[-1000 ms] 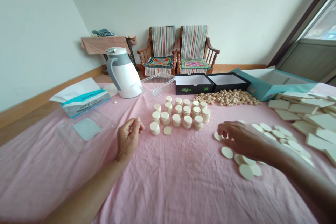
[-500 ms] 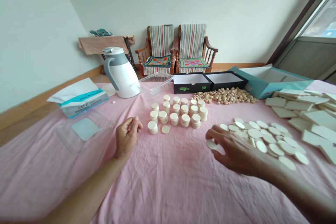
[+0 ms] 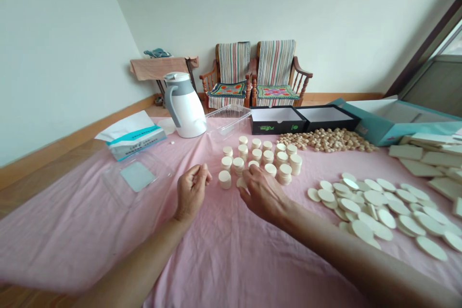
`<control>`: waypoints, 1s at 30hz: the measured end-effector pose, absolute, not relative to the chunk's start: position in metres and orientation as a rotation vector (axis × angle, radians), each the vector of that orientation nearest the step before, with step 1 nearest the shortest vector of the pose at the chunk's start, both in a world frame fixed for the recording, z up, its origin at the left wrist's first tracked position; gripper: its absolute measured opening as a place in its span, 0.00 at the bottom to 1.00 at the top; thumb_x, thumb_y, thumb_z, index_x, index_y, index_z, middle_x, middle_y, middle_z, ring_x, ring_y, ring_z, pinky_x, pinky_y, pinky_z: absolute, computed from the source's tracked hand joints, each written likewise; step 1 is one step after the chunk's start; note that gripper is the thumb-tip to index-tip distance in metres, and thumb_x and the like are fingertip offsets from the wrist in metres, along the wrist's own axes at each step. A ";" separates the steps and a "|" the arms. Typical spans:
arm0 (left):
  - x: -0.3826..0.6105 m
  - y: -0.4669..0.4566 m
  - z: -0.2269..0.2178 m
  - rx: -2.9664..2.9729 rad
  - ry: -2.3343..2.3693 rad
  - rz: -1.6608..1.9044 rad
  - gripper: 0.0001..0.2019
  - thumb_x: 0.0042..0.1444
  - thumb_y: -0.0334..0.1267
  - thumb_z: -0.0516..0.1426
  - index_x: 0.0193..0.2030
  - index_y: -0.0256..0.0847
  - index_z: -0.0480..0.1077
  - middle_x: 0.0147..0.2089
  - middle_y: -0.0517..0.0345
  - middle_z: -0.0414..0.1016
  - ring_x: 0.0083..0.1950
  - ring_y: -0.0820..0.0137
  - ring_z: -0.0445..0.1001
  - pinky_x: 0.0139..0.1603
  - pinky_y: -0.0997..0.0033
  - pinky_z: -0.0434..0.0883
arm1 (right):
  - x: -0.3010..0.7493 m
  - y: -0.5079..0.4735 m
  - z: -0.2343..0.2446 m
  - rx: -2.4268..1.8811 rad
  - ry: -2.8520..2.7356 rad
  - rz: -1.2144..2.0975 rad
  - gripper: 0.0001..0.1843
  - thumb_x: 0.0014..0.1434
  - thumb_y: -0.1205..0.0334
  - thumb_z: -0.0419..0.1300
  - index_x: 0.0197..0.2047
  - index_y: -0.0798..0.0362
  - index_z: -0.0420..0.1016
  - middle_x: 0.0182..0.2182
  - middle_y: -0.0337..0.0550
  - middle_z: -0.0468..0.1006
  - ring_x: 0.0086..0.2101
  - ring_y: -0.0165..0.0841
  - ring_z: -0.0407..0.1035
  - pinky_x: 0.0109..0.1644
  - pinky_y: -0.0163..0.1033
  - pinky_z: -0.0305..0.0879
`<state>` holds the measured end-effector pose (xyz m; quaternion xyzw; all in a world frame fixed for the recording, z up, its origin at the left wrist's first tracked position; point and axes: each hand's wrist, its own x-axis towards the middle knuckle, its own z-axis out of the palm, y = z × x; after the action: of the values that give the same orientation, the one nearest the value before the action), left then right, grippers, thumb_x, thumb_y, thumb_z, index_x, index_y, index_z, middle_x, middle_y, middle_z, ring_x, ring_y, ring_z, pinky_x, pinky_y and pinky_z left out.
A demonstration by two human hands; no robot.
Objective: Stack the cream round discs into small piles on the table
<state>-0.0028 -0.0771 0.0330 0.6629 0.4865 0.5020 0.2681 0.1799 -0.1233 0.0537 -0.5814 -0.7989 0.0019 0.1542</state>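
Note:
Short stacks of pale round wooden discs (image 3: 238, 166) stand in rows on the table. My right hand (image 3: 265, 192) is at the front of these rows, its fingers and thumb closed around a wooden disc (image 3: 241, 182) low over the cloth. It partly hides the stacks behind it. To the left of the rows my left hand (image 3: 192, 188) rests as a loose fist, with nothing showing in it. A front-left stack (image 3: 224, 179) stands between the two hands. On the right lies a spread heap of loose discs (image 3: 375, 197).
Small wooden beads (image 3: 328, 139) lie before two black boxes (image 3: 277, 127). Square boards (image 3: 447, 167) and a teal box (image 3: 382, 127) are at the right. A white jug (image 3: 189, 110), tissue pack (image 3: 135, 139) and clear plastic trays (image 3: 229, 118) stand left on the pink cloth (image 3: 216, 260).
My right hand has moved left from the loose heap to the front of the stacks, carrying a disc. My left hand stays closed beside the stacks. The view has shifted slightly left.

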 end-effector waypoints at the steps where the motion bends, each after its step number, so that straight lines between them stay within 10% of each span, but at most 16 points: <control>1: -0.003 -0.077 0.033 1.786 1.310 1.353 0.17 0.60 0.43 0.49 0.22 0.38 0.63 0.21 0.61 0.64 0.24 0.75 0.63 0.27 0.76 0.61 | 0.176 -0.121 0.054 -1.680 -2.313 -0.030 0.09 0.59 0.66 0.48 0.39 0.56 0.68 0.35 0.50 0.69 0.33 0.35 0.64 0.35 0.38 0.61; 30: -0.004 -0.078 0.034 1.816 1.335 1.306 0.17 0.59 0.43 0.49 0.21 0.39 0.62 0.21 0.61 0.64 0.25 0.74 0.64 0.28 0.76 0.62 | 0.174 -0.138 0.062 -1.748 -2.284 0.036 0.22 0.55 0.67 0.51 0.54 0.56 0.59 0.44 0.53 0.70 0.36 0.38 0.67 0.33 0.40 0.60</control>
<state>-0.0044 -0.0777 0.0336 0.6722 0.4941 0.4834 0.2652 0.1739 -0.1376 0.0625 -0.6024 -0.7871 0.0123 0.1324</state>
